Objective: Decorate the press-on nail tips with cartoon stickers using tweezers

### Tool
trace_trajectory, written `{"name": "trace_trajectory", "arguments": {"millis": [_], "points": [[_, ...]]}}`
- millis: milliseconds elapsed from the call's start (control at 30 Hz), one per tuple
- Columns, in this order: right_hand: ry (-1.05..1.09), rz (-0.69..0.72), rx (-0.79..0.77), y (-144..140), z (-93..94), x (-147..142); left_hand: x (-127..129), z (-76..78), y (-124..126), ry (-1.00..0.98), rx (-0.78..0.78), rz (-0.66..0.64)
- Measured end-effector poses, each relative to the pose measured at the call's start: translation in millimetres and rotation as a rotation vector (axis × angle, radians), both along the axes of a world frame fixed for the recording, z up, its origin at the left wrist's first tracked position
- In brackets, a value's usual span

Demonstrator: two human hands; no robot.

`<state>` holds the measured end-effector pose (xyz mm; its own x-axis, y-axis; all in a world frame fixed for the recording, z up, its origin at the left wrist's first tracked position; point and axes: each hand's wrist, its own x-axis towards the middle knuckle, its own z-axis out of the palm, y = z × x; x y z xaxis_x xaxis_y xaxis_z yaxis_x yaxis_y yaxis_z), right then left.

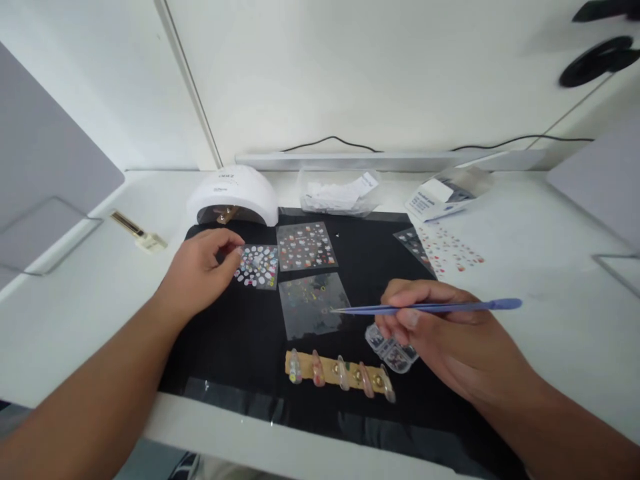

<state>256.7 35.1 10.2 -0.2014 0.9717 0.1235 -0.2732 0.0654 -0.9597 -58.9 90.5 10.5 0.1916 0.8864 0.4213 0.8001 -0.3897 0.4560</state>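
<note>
My left hand (207,263) is at the left edge of a sheet of nail stickers (260,265) with white and coloured shapes, thumb and finger pinched on it. Between the thumb and fingers of my right hand (445,337) lies a pair of blue tweezers (470,307). Their tip is over a clear sticker sheet (310,320) with small yellow and green designs. A third sticker sheet (306,247) lies behind it. In front, a tan strip (327,367) carries several decorated false nails (317,370). A clear compartment case (395,353) is partly hidden by my right hand.
A white nail lamp (235,190) stands at the back left of the black mat (225,353). Behind the mat are a clear bin (335,193) and an open box (435,197). More sticker sheets (450,250) lie right; a nail polish bottle (150,241) lies left.
</note>
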Motion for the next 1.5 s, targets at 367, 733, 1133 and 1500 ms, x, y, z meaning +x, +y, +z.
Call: {"name": "trace_trajectory", "arguments": {"millis": [367, 733, 1133, 1500], "points": [[-0.019, -0.007, -0.058, -6, 0.0, 0, 37, 1.3, -18, 0.155, -0.120, -0.444], [0.022, -0.101, -0.038, -7, -0.6, -2, 53, -11.6, -25, 0.267, -0.207, -0.389], [-0.005, -0.191, -0.090, -4, -0.2, 1, 51, -18.3, -24, 0.263, -0.169, -0.443], [0.058, -0.357, -0.012, 4, -10.6, 11, 36, -19.8, -11, 0.212, 0.095, -0.236]]}}
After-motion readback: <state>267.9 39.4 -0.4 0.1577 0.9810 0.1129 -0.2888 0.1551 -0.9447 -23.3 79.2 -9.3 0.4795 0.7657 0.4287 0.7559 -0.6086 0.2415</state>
